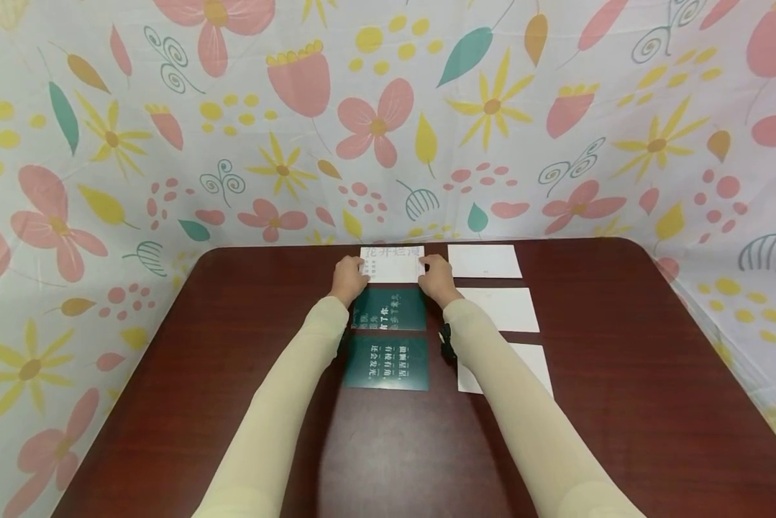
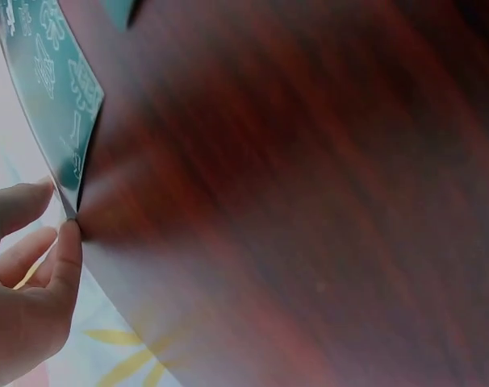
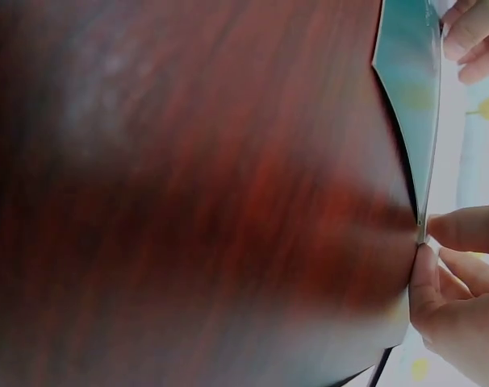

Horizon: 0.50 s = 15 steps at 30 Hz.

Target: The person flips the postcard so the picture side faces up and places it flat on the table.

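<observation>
At the far edge of the table, both hands hold one card (image 1: pixel 393 267) by its sides. It looks pale with glare in the head view, but teal with white markings in the left wrist view. Thumb and fingers of the left hand (image 1: pixel 349 279) pinch its left end. The right hand (image 1: pixel 438 278) pinches the opposite end, and the card's sheet (image 3: pixel 418 89) bows slightly between the hands in the right wrist view. Just nearer the body lies a teal card (image 1: pixel 388 316) with white writing. Another teal card (image 1: pixel 386 362) lies below that one.
Right of the teal cards, a column of white cards lies on the dark red wooden table (image 1: pixel 258 316): a far one (image 1: pixel 485 261), a middle one (image 1: pixel 510 309) and a near one (image 1: pixel 531 362), partly covered by the right sleeve. A flowered cloth (image 1: pixel 375 180) hangs behind the table.
</observation>
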Each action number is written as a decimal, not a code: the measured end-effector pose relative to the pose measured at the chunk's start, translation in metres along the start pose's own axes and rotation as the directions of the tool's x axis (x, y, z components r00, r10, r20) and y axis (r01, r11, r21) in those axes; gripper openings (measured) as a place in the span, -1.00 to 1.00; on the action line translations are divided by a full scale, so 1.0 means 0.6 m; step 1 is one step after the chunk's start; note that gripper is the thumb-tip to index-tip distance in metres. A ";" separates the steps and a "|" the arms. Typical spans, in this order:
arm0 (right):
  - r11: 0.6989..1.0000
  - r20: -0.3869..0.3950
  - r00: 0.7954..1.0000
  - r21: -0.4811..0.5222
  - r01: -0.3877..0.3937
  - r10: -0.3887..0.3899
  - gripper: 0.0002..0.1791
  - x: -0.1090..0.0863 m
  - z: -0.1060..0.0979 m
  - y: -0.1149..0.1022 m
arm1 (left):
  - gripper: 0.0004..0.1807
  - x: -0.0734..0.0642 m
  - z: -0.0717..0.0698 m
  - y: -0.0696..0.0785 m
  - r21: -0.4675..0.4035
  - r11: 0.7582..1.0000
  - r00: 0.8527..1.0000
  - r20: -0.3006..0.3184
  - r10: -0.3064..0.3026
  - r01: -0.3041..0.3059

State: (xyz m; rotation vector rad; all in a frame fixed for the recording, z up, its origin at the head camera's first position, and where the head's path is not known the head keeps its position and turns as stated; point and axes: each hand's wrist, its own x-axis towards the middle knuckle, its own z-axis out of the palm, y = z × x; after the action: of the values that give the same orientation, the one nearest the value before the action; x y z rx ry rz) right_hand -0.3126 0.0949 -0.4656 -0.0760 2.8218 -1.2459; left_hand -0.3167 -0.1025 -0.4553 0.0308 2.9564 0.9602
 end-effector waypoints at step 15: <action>0.989 0.014 0.998 -0.137 0.062 -0.060 -0.91 0.029 0.016 0.018 | -0.69 -0.009 0.001 0.018 0.046 0.998 0.999 -0.010 -0.041 0.042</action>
State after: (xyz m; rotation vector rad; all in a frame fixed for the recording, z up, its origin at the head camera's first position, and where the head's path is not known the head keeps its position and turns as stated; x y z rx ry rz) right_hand -0.3298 0.0938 -0.4807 -0.1751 2.9144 -1.0570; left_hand -0.3114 -0.0937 -0.4495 -0.0335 2.9743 0.8901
